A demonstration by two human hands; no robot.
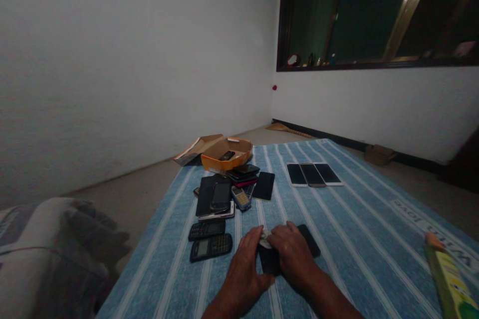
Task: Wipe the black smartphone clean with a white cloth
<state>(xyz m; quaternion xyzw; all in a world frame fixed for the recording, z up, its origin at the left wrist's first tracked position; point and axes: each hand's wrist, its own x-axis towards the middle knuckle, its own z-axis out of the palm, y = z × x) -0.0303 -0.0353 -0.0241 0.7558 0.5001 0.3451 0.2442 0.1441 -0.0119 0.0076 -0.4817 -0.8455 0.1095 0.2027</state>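
A dark smartphone (268, 260) lies on the striped cloth at the near middle, between my two hands. My left hand (245, 261) grips its left side, thumb at the near edge and fingers along the far end. Bunched in the fingers of my right hand (292, 249) is a whitish crumpled cloth or tissue (265, 239), pressed against the phone's far end. Just right of that hand, partly covered by it, lies another black phone (310, 241). Two keypad phones, one nearer (211, 247) and one farther (207, 230), lie left of my left hand.
A pile of phones (220, 195) sits beyond the keypad phones, before an open orange box (228, 162) holding a phone. Three phones (313, 174) lie side by side at the far right. A yellow-green bottle (451, 279) is at the right edge of the blue striped cloth (359, 259).
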